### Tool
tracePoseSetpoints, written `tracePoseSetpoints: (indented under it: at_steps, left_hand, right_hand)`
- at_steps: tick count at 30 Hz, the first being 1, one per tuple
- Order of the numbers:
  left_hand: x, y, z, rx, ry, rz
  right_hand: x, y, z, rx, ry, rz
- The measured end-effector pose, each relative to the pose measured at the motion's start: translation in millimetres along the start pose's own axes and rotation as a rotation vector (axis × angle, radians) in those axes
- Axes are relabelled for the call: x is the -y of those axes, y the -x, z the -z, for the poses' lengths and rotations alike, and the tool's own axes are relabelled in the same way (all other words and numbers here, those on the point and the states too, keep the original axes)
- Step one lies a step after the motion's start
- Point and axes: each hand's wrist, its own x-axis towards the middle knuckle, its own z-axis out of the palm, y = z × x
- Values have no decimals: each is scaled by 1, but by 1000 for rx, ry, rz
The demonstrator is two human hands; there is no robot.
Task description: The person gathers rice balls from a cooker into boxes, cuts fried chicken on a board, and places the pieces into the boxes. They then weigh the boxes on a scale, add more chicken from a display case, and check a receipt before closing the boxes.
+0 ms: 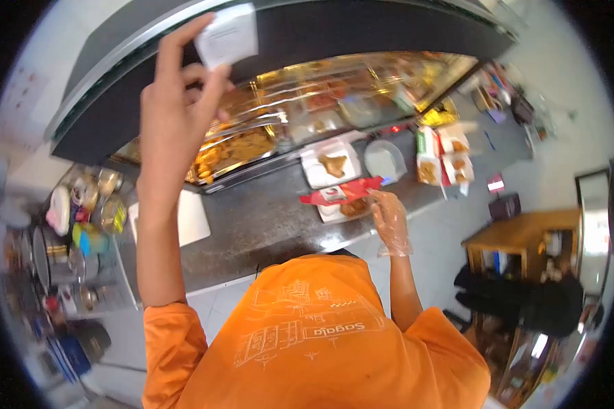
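Observation:
My bare left hand (184, 95) is raised in front of the display case, pinching a small white printed paper (229, 37) between thumb and finger. Over the counter, my right hand (391, 221) wears a clear plastic glove, its fingers closed on the edge of a red wrapper (341, 192). That wrapper lies across an open box with brown food (355, 208) in it. Just behind sits an open white box (331, 163) holding a fried piece. A round clear tub (383, 162) stands to its right.
A lit glass case with trays of fried food (242, 148) spans the back of the counter (252, 225). Open food boxes (446, 160) stand at the right. A white board (184, 218) lies at the left, beside shelves of containers. A wooden cabinet (525, 228) is far right.

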Motion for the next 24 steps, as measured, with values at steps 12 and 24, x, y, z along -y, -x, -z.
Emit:
tracePoseSetpoints:
  at_steps: [12, 24]
  left_hand:
    - [48, 2, 1, -41, -330, -63]
    - [-37, 93, -237, -115, 83, -35]
  right_hand:
    - [12, 131, 11, -125, 84, -250]
    - [-165, 250, 151, -170, 136, -451]
